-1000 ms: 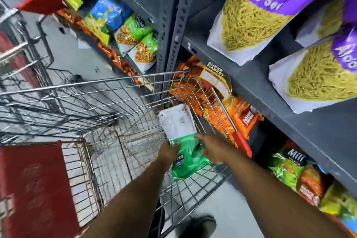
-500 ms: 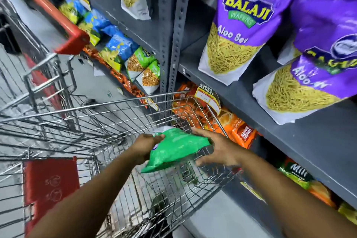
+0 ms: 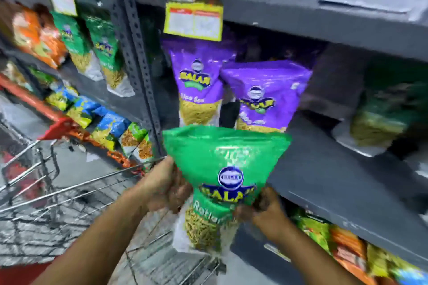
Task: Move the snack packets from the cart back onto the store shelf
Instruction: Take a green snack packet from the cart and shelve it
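Observation:
I hold a green Balaji snack packet upright in front of the grey store shelf. My left hand grips its left side and my right hand grips its lower right edge. The packet is above the far right corner of the wire cart. Two purple Balaji packets stand on the shelf just behind it. The cart's inside is blurred and I see no packets in it.
A grey perforated upright divides the shelving. Green and orange packets fill the left bay. A green packet lies at the right of the shelf. A yellow price tag hangs from the shelf above. More packets sit below.
Both hands lifted the green packet out of the cart, turned it upright and raised it to the level of the shelf with the purple packets. My view tilted upward.

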Demonstrator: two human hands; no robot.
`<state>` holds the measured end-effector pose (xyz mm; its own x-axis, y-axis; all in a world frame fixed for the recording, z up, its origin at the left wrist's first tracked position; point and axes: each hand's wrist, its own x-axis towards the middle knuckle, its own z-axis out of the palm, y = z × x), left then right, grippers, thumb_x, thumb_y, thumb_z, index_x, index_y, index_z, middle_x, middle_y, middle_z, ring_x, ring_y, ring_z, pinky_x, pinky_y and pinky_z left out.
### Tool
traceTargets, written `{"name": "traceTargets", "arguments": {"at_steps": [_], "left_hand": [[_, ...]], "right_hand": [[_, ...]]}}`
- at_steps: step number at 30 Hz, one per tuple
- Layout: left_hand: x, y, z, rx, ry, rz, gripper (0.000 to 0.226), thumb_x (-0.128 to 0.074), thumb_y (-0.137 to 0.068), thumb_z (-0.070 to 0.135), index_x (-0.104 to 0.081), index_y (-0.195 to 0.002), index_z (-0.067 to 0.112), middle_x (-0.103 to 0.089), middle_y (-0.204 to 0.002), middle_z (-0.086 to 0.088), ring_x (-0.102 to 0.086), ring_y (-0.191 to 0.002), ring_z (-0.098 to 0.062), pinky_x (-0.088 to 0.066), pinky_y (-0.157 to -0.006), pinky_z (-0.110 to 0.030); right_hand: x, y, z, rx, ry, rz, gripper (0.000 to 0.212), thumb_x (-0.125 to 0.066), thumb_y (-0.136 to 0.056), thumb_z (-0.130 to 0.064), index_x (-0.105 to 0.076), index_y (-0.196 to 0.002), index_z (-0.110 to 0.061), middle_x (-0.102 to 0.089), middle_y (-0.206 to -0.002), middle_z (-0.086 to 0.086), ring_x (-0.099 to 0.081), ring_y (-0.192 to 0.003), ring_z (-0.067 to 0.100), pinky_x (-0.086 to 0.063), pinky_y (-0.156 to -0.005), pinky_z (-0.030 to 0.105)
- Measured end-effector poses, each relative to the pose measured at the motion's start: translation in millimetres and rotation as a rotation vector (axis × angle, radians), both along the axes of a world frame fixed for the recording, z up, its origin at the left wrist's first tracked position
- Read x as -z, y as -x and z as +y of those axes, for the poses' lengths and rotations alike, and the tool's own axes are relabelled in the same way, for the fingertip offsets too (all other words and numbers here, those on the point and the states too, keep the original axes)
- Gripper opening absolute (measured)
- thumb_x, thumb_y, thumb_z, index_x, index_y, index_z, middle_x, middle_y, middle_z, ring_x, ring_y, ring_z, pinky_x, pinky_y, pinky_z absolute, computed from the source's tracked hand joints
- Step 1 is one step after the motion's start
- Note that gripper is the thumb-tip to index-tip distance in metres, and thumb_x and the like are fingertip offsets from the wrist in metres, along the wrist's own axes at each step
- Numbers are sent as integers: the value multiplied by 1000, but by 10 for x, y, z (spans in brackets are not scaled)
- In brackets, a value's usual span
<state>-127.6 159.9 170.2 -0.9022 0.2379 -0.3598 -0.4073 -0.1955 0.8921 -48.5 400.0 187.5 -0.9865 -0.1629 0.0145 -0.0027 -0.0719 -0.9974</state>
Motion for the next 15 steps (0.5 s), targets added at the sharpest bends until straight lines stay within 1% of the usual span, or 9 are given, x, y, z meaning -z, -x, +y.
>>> {"name": "traceTargets", "arguments": {"at_steps": [2, 4, 5, 6, 7, 9, 10, 12, 15], "left_hand": [[-823, -255, 622, 62, 85, 94, 49, -24, -102, 27, -65, -77, 15, -64, -56, -5, -55, -41, -14, -34, -30, -22], [-836, -281, 959, 63, 175, 233, 50, -24, -101, 40, -63, -103, 9, -76, -84, -11, -61, -70, -31, -50, -55, -28], [-769, -293, 1020, 80, 180, 219, 66, -23, -96, 53, -58, -112, -1, -71, -103, -24, -59, -79, -42, -53, -67, -36], [-724, -311, 1147, 126, 188, 224, 80, -20, -91, 61, -52, -120, -6, -65, -113, -29, -62, -89, -41, -55, -79, -44], [-816, -370, 1397, 114, 156, 222, 81, -14, -91, 59, -51, -122, -6, -70, -110, -22, -67, -97, -31, -57, -85, -40], [-917, -506, 1875, 187, 7, 266, 69, -5, -94, 47, -57, -111, 7, -78, -84, 6, -71, -85, 0, -55, -71, -13], [-947, -547, 2118, 213, -74, 269, 62, -7, -93, 47, -58, -103, 13, -77, -78, 13, -70, -79, 6, -52, -65, -8], [-854, -534, 2521, 240, -168, 308, 54, -15, -91, 48, -58, -100, 16, -77, -78, 14, -69, -79, 6, -53, -66, -9], [-752, -500, 3004, 209, -184, 310, 64, -42, -83, 66, -64, -111, 14, -75, -105, -1, -69, -101, -12, -55, -87, -30]], "right_hand": [[-73, -38, 152, 106, 18, 12, 31, -69, -55, 1, -57, -82, -8, -70, -58, -15, -59, -52, -7, -47, -49, 10], [-172, -84, 441, 219, 50, 72, 29, -64, -65, -1, -66, -88, -19, -74, -73, -17, -64, -67, -4, -51, -62, 13], [-188, -64, 535, 282, 53, 83, 32, -65, -68, -4, -68, -91, -25, -75, -79, -18, -65, -73, -3, -52, -67, 14], [-222, -94, 669, 356, 65, 114, 30, -66, -69, -7, -67, -94, -24, -75, -82, -17, -65, -77, -1, -52, -69, 15], [-245, -148, 849, 423, 63, 146, 29, -69, -69, -11, -65, -96, -20, -75, -84, -15, -66, -79, 0, -53, -70, 16], [-307, -268, 1200, 520, 70, 186, 39, -77, -66, -25, -62, -101, -19, -76, -90, -13, -67, -85, 5, -54, -72, 19], [-322, -300, 1362, 576, 62, 196, 40, -79, -67, -29, -62, -102, -21, -76, -93, -12, -68, -87, 6, -54, -73, 19], [-347, -340, 1653, 625, 48, 209, 30, -74, -76, -19, -61, -103, -22, -76, -93, -13, -68, -87, 6, -54, -71, 18], [-376, -355, 2030, 627, -2, 241, 32, -58, -84, 6, -57, -102, -20, -75, -85, -20, -68, -81, -1, -53, -68, 14]]}}
